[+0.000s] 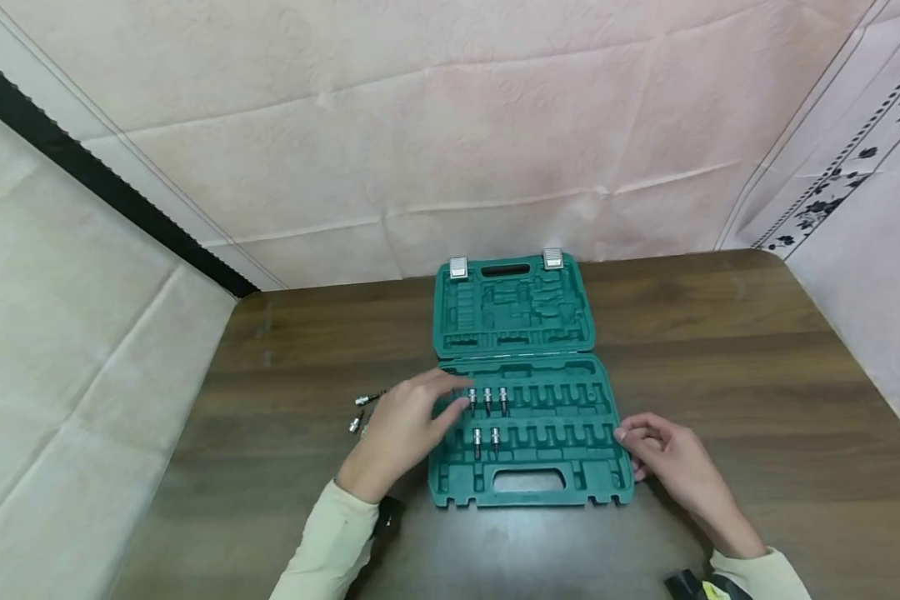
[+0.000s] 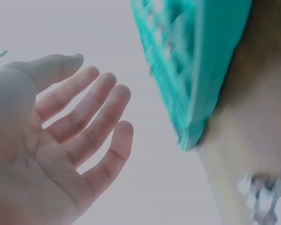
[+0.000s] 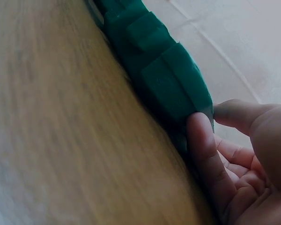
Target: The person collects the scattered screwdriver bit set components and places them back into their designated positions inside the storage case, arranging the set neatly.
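Observation:
An open green plastic case (image 1: 450, 493) lies on the table with its lid (image 1: 513, 312) folded back. Several silver bit sockets (image 1: 487, 400) with dark shanks stand in two rows at the left of its moulded slots. Over the left side of the case hovers my left hand (image 1: 405, 429); in the left wrist view its fingers are spread and nothing is held. My right hand (image 1: 678, 467) pinches the right edge of the case between thumb and finger, seen closely in the right wrist view. More bit sockets (image 1: 365, 400) lie loose left of the case, partly hidden by the left hand.
The wooden table (image 1: 757, 375) carries the case near its middle. A pale cloth wall (image 1: 420, 150) rises behind the table's back edge, close to the lid's silver latches (image 1: 552, 258). More cloth hangs at the left and right sides.

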Tool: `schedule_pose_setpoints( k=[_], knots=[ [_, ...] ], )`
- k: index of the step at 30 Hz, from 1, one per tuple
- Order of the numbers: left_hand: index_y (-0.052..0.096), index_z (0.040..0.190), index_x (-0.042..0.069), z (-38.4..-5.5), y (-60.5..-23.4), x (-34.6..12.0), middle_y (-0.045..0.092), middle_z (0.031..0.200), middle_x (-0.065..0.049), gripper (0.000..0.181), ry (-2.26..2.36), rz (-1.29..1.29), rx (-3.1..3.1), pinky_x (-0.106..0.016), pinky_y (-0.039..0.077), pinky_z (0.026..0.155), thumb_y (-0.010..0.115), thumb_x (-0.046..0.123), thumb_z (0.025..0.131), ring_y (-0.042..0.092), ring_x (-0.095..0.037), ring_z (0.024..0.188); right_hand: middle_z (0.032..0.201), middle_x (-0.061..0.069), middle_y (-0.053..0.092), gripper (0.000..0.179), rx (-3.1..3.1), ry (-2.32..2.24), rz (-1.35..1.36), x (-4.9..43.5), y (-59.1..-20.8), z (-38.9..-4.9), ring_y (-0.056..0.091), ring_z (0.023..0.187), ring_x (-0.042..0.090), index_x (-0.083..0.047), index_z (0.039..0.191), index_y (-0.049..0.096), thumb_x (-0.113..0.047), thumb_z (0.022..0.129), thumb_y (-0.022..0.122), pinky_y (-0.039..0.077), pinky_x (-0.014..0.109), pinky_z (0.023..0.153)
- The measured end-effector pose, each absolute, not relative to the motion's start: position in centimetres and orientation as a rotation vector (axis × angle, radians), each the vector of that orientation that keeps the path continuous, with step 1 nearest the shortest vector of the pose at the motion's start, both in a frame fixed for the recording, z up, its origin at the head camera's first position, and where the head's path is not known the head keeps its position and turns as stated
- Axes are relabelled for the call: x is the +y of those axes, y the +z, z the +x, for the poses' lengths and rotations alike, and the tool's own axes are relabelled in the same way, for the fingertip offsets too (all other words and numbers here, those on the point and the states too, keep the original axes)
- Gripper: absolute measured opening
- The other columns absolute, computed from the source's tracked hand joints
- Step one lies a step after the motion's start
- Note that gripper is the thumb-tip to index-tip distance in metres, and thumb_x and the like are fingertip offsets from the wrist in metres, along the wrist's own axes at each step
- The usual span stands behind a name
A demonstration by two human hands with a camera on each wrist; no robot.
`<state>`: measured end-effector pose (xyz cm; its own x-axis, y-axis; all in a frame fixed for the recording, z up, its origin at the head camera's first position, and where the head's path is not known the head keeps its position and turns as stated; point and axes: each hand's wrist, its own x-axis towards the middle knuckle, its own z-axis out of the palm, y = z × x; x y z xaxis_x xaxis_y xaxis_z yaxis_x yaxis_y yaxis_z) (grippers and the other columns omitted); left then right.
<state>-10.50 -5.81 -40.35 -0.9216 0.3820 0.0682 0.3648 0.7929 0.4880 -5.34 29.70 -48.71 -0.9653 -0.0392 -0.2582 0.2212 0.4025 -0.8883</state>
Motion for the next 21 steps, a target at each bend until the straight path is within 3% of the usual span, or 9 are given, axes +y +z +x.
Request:
schedule_pose_setpoints(
  k=[7,13,21],
  knots=[
    [0.077,0.125,0.018,-9.2,-38.7,-9.4,0.075,0.122,0.000,0.024,0.718,0.497,3.013,-0.036,0.062,0.077,0.073,0.018,0.102,0.072,-0.015,0.094,0.100,0.011,0.073,0.036,2.427,-1.561,0.156,29.8,-48.5,-5.4,0.069,0.072,0.015,0.005,0.124,0.066,-0.026,0.106,0.066,0.060,0.031,0.066],
    [0.078,0.122,0.015,-8.5,-39.0,-12.1,0.075,0.117,0.000,0.023,0.644,0.444,3.040,-0.029,0.053,0.060,0.075,0.012,0.099,0.065,-0.008,0.077,0.101,0.011,0.073,0.037,2.430,-1.547,0.173,29.9,-48.4,-5.3,0.069,0.073,0.015,0.005,0.125,0.065,-0.028,0.106,0.067,0.060,0.030,0.066],
    [0.079,0.116,0.015,-6.8,-41.3,-13.8,0.074,0.112,-0.002,0.024,0.498,0.323,2.962,-0.031,0.051,0.056,0.082,0.009,0.093,0.062,-0.007,0.070,0.100,0.011,0.074,0.036,2.415,-1.573,0.175,29.8,-48.6,-5.3,0.069,0.072,0.015,0.005,0.124,0.066,-0.027,0.106,0.067,0.060,0.031,0.066]
  ],
)
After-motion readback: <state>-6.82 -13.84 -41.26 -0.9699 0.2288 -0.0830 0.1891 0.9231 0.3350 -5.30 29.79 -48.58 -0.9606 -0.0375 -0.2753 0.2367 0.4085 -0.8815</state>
